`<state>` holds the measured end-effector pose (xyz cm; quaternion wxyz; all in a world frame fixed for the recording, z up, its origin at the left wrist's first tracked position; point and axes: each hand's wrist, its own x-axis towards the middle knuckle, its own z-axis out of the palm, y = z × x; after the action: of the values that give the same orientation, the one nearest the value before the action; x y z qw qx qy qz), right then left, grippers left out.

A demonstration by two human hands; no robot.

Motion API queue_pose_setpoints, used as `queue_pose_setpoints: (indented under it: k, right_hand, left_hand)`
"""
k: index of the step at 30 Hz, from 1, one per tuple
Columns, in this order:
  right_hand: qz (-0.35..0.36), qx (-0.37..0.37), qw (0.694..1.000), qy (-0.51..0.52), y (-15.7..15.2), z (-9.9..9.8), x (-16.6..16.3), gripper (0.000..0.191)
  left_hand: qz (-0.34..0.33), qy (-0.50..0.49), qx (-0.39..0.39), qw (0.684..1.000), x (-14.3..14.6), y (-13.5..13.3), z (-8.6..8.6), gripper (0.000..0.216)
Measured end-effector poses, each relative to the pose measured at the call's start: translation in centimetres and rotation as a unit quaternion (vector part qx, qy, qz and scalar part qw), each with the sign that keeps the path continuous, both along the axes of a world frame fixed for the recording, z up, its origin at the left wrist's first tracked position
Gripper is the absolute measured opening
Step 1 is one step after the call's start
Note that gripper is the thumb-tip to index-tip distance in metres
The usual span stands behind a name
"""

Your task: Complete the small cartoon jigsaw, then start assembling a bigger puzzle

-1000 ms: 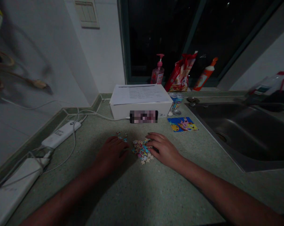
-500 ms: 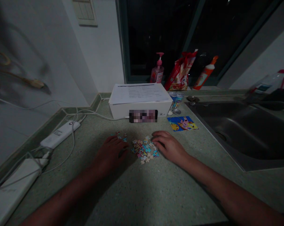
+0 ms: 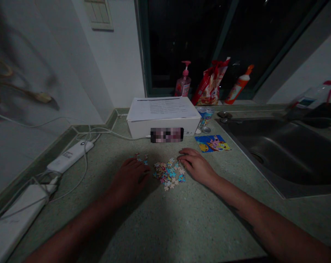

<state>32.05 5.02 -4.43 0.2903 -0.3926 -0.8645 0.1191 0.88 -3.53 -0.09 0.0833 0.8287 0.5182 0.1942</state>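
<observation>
Multicoloured cardboard jigsaw pieces [image 3: 169, 175] lie in a loose heap on the speckled green stone tabletop [image 3: 165, 226], with a smaller scatter of pieces [image 3: 140, 159] just beyond the left hand [image 3: 128, 180], whose grip rests released, palm down, holding nothing. The right hand [image 3: 197, 166] is released too, its fingertips [image 3: 182, 157] just beside the heap, a blue cartoon picture card [image 3: 212, 143] near it and a white cardboard box [image 3: 162, 128] beyond

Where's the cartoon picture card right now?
In the head view, the cartoon picture card lies flat on the counter, ahead and to the right of the person's right hand, just in front of the drink cans and left of the steel sink.
</observation>
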Motion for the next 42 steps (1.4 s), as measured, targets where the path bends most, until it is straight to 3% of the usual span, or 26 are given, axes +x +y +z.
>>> queue_pose_setpoints:
  k: [5,10,21,27,42]
  right_hand:
    - [-0.012,0.017,1.000,0.014,-0.1,0.5,0.2,0.023]
    - [0.035,0.036,0.999,-0.003,-1.3,1.1,-0.1,0.014]
    - [0.036,0.036,0.998,-0.038,-1.8,0.8,-0.4,0.014]
    - [0.033,0.040,0.998,-0.035,-1.8,0.9,-0.3,0.027]
    - [0.014,0.037,0.998,-0.039,-2.0,1.2,-0.3,0.029]
  left_hand:
    - [0.001,0.023,-0.005,1.000,0.1,0.0,0.2,0.017]
    - [-0.004,0.008,-0.004,1.000,0.0,0.0,0.0,0.017]
    - [0.000,-0.011,-0.009,1.000,0.0,0.0,0.1,0.016]
    - [-0.003,-0.008,0.006,1.000,0.0,-0.1,-0.1,0.017]
    - [-0.004,0.007,0.010,1.000,0.0,-0.2,0.2,0.018]
